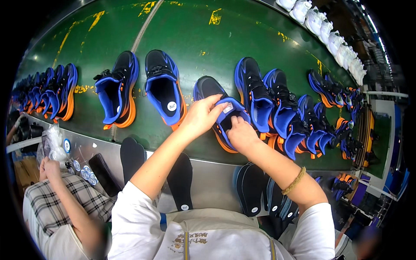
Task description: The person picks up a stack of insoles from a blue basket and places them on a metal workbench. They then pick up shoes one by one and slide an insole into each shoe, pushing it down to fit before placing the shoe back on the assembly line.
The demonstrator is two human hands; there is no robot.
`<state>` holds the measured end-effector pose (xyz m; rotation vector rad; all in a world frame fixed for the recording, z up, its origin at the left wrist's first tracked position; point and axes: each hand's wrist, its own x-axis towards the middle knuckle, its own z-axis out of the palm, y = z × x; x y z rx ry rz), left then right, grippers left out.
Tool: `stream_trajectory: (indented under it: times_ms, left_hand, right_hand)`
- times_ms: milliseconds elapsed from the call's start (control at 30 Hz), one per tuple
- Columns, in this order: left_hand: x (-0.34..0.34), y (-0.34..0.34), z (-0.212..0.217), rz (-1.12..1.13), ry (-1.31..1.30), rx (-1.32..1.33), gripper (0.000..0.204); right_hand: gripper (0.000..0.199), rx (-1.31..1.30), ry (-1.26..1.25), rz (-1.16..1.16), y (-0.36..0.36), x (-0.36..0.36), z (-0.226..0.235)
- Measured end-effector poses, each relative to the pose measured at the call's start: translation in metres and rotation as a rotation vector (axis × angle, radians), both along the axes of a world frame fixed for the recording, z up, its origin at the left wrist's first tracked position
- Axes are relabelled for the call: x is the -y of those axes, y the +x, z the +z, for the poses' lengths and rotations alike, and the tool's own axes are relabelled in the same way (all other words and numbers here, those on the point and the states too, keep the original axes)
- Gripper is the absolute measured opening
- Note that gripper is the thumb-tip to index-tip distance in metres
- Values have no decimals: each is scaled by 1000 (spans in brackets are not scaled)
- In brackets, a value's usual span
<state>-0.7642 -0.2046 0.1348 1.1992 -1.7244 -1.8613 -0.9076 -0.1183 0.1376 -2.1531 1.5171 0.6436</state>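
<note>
In front of me a black sneaker [208,88] with a blue lining and orange sole edge lies on the green belt, its opening toward me. My left hand [202,115] grips it at the tongue, thumb against the pale label inside. At the shoe's opening, my right hand [241,133] has its fingers curled and partly inside the collar; what they hold, if anything, is hidden. Left of it stand a matching sneaker [160,65] with a round white sticker on its insole and another sneaker [125,71]. Black insoles [180,175] rest on the metal ledge near my left forearm.
More sneakers [255,82] crowd the green belt [195,34] at the right, and a row [65,95] stands far left. Further insoles [250,186] lie by my right elbow. A black phone [104,173] and round stickers [89,177] sit near a co-worker's arm [71,201]. White shoes [325,30] line the far edge.
</note>
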Motion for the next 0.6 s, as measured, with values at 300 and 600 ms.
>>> stream_trajectory:
  times_ms: [300, 600]
  left_hand:
    - [-11, -7, -14, 147, 42, -130, 37]
    - [-41, -33, -10, 313, -748, 27, 27]
  right_hand:
    - [26, -183, 317, 329, 7, 28, -7]
    - [42, 116, -22, 30, 19, 35, -38]
